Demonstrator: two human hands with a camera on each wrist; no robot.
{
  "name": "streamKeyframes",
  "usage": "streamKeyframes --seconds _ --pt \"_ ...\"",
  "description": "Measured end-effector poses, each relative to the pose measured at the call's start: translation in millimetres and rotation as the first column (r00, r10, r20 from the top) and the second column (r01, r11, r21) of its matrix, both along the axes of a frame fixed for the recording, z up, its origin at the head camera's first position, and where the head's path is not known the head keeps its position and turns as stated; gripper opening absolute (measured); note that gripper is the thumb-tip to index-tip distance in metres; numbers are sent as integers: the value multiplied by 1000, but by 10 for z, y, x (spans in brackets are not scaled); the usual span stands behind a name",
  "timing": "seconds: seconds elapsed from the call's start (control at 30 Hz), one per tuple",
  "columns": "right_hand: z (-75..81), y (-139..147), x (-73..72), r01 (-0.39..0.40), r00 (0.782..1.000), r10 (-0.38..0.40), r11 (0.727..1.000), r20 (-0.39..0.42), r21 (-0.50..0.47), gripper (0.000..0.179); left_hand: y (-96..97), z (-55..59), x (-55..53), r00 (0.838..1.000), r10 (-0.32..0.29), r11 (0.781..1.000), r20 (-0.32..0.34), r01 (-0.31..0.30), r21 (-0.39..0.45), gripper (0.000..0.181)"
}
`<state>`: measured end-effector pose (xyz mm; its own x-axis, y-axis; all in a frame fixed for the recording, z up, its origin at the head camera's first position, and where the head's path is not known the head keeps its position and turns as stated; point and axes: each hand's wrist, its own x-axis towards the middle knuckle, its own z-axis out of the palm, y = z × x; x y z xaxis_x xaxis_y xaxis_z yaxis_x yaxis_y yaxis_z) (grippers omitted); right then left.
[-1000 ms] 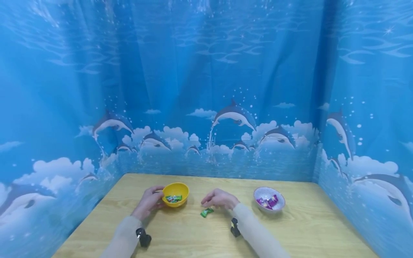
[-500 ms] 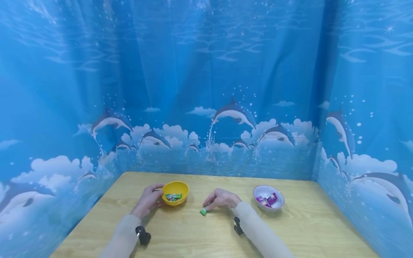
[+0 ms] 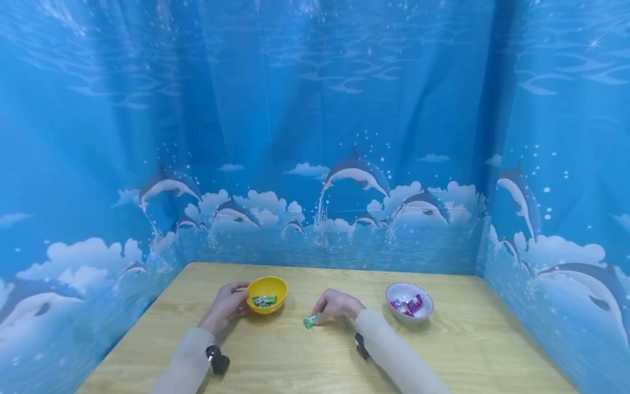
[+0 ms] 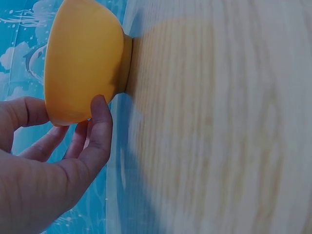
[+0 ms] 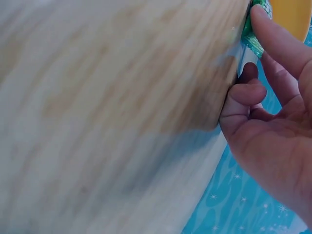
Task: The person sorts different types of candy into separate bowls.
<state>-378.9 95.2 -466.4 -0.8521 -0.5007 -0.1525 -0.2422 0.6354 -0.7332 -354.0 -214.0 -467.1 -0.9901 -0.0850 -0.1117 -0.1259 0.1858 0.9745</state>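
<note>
My left hand (image 3: 227, 308) holds the side of a yellow bowl (image 3: 279, 288), which stands on the table. In the left wrist view, its fingers and thumb (image 4: 101, 117) touch the bowl's (image 4: 85, 58) outer wall. Several green-wrapped candies (image 3: 264, 301) lie inside the bowl. To the right of it, my right hand (image 3: 339, 303) pinches another green-wrapped candy (image 3: 310, 322) just at the tabletop. The right wrist view shows this candy (image 5: 252, 41) at the fingertips, partly hidden, while the other fingers curl against the wood.
A white bowl with a purple rim (image 3: 401, 319) stands on the right, with purple-wrapped candies (image 3: 415, 302) in it. Underneath is a light wooden table (image 3: 290, 361). Blue dolphin-print curtains (image 3: 275, 137) hang behind and at both sides.
My right hand has lowered its fingers onto the loose green candy and pinched it, turning it slightly. The left hand has stayed at the yellow bowl.
</note>
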Motion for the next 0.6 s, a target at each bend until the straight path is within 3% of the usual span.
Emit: streamKeyframes --seconds 0.3,0.6 --pt "-47 12 -12 26 999 -27 999 -42 -25 10 -8 18 11 1000 -8 1000 -5 8 -11 48" --pt "-59 -20 -9 112 993 -107 981 39 -156 7 -13 13 25 1000 -6 1000 -3 6 -12 48"
